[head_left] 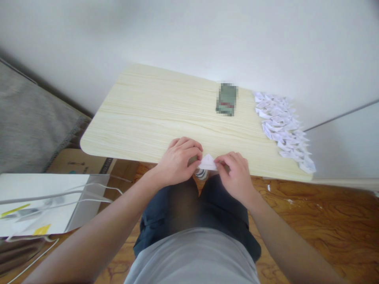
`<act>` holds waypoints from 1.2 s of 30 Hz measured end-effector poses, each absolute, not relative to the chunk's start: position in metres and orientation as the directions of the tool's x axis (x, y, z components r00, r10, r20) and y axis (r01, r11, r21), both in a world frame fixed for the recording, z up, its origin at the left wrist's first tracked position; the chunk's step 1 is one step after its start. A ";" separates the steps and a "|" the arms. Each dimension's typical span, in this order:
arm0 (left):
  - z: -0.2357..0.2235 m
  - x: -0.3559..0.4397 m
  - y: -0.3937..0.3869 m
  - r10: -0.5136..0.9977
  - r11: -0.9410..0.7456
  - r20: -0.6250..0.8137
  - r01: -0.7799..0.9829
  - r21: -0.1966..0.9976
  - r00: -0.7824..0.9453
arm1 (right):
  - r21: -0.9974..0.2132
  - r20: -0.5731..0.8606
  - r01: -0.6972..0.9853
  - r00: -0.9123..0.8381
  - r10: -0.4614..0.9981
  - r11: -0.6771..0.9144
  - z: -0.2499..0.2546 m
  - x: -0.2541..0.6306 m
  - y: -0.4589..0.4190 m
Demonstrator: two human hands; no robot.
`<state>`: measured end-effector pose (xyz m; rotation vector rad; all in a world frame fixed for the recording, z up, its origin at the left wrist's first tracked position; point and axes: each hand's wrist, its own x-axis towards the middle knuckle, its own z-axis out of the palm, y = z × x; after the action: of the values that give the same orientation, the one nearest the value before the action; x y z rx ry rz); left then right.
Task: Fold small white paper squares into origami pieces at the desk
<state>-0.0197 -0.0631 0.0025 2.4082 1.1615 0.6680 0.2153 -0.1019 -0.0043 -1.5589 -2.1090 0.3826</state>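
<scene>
A small piece of white paper, folded into a triangle with a band along its lower edge, is held at the near edge of the table. My left hand pinches its left corner between thumb and fingers. On the opposite corner, my right hand has its thumb and index finger closed. Many folded white paper boats lie crowded together in rows at the right end of the table.
The pale wooden table stands against a white wall. A blurred green rectangular object lies near its back edge. To the lower left are a white surface with cables and a cardboard box. Paper scraps lie on the wooden floor.
</scene>
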 end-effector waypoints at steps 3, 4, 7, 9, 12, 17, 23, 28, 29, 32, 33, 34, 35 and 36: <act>0.002 -0.021 -0.062 0.793 -0.593 0.251 0.610 0.526 0.555 | -0.507 0.234 0.803 -0.222 0.947 0.314 -0.006 0.216 -0.103; 0.002 -0.021 -0.062 0.792 -0.595 0.252 0.608 0.525 0.557 | -0.508 0.240 0.801 -0.221 0.945 0.316 -0.007 0.216 -0.103; 0.002 -0.022 -0.062 0.785 -0.604 0.261 0.601 0.524 0.561 | -0.503 0.269 0.798 -0.219 0.938 0.331 -0.011 0.216 -0.105; 0.001 -0.022 -0.062 0.780 -0.612 0.272 0.597 0.519 0.563 | -0.494 0.297 0.798 -0.217 0.930 0.344 -0.014 0.217 -0.108; -0.001 -0.022 -0.066 0.776 -0.622 0.292 0.601 0.503 0.559 | -0.470 0.334 0.803 -0.221 0.916 0.365 -0.018 0.219 -0.115; -0.006 -0.025 -0.078 0.774 -0.632 0.341 0.614 0.472 0.534 | -0.449 0.383 0.797 -0.236 0.893 0.403 -0.023 0.220 -0.124; -0.012 -0.027 -0.088 0.760 -0.650 0.388 0.627 0.430 0.522 | -0.432 0.458 0.785 -0.234 0.857 0.445 -0.032 0.221 -0.125; -0.024 -0.021 -0.094 0.747 -0.660 0.447 0.625 0.417 0.492 | -0.464 0.489 0.747 -0.232 0.841 0.476 -0.036 0.218 -0.125; -0.025 -0.020 -0.095 0.742 -0.665 0.466 0.613 0.427 0.482 | -0.484 0.500 0.726 -0.230 0.835 0.489 -0.035 0.217 -0.125; -0.024 -0.016 -0.097 0.747 -0.662 0.505 0.552 0.508 0.432 | -0.584 0.497 0.634 -0.214 0.841 0.506 -0.027 0.215 -0.124; -0.021 -0.015 -0.097 0.761 -0.648 0.502 0.524 0.553 0.412 | -0.632 0.475 0.596 -0.207 0.855 0.495 -0.023 0.215 -0.123; -0.018 -0.013 -0.096 0.781 -0.624 0.484 0.495 0.604 0.394 | -0.688 0.438 0.555 -0.197 0.877 0.468 -0.018 0.215 -0.121; -0.014 -0.012 -0.095 0.806 -0.590 0.453 0.466 0.660 0.379 | -0.745 0.384 0.516 -0.186 0.904 0.423 -0.014 0.214 -0.119; -0.010 -0.010 -0.093 0.836 -0.543 0.409 0.440 0.716 0.367 | -0.800 0.318 0.481 -0.170 0.933 0.360 -0.009 0.214 -0.115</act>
<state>-0.0101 -0.0929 -0.0095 2.1382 1.1011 1.0605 0.2144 -0.1155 -0.0095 -1.2451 -1.7956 0.6894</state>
